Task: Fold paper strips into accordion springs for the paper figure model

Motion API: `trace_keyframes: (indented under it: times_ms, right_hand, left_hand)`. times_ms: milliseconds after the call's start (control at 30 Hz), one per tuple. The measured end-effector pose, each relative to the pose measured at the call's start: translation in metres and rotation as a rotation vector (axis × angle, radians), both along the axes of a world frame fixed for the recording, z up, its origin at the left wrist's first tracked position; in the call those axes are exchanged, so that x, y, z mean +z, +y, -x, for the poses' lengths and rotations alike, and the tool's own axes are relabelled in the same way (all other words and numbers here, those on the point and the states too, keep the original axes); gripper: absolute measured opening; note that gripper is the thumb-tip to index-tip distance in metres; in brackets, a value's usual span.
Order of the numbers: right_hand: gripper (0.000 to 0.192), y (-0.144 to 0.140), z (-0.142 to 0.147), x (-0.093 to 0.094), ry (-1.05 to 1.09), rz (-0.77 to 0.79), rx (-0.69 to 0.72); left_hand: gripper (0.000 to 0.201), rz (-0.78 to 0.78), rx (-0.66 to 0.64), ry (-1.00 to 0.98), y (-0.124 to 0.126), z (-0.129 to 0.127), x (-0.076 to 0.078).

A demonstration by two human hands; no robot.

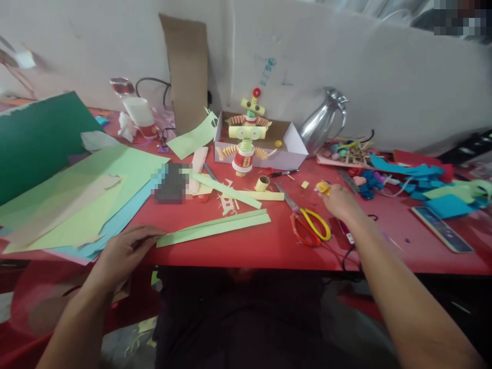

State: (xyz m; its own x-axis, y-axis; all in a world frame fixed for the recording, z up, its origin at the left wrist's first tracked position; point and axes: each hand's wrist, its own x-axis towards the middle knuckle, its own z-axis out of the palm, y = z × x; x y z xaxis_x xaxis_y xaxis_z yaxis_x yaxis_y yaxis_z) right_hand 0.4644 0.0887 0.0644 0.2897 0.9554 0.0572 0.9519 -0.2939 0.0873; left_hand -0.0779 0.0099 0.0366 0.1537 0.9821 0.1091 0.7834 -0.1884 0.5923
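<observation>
Showing a lengthwise fold, the held strip (215, 229) is pale green.

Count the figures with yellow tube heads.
2: the front figure stands before the pale box; the rear figure is partly hidden behind the front one. I see no others.

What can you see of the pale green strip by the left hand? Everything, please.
The strip is long, narrow and pale green, apparently paper. It looks creased lengthwise, with a second layer showing along its far edge. It lies near the front edge of the red table, slanting slightly away toward its right end. The left grip pinches its left end; the right end is free. The scissors lie to its right, not touching it.
</observation>
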Motion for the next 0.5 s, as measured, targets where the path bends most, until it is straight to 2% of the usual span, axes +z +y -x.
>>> trace_keyframes:
  times_ms: [100, 167, 200, 233, 300, 333, 400, 500]
  right_hand:
    - [0.042, 0.001, 0.005, -0.005, -0.048, -0.025, 0.039]
    - [0.038, -0.012, 0.025, 0.001, -0.053, -0.187, 0.089]
    - [0.034, -0.022, 0.039, 0.004, -0.028, -0.301, 0.171]
    - [0.031, -0.032, 0.055, 0.007, 0.043, -0.344, 0.329]
    - [0.024, -0.051, 0.087, 0.009, 0.242, -0.292, 0.663]
    - [0.023, -0.058, 0.102, 0.007, 0.324, -0.264, 0.747]
    - [0.028, -0.065, 0.123, -0.001, 0.382, -0.256, 0.807]
    - [0.045, -0.061, 0.134, -0.016, 0.418, -0.229, 0.831]
  left_hand:
    - [0.023, 0.006, -0.031, 0.066, 0.003, 0.004, 0.001]
    - [0.023, -0.003, -0.041, 0.096, 0.004, 0.005, 0.001]
    - [0.023, -0.007, -0.049, 0.107, 0.004, 0.005, 0.000]
    - [0.023, -0.007, -0.056, 0.117, 0.005, 0.005, 0.000]
    - [0.022, -0.011, -0.057, 0.132, 0.005, 0.004, 0.001]
    - [0.022, -0.015, -0.054, 0.136, 0.006, 0.004, 0.001]
    - [0.022, -0.016, -0.058, 0.141, 0.006, 0.004, 0.002]
    - [0.025, -0.017, -0.086, 0.158, 0.007, 0.006, 0.001]
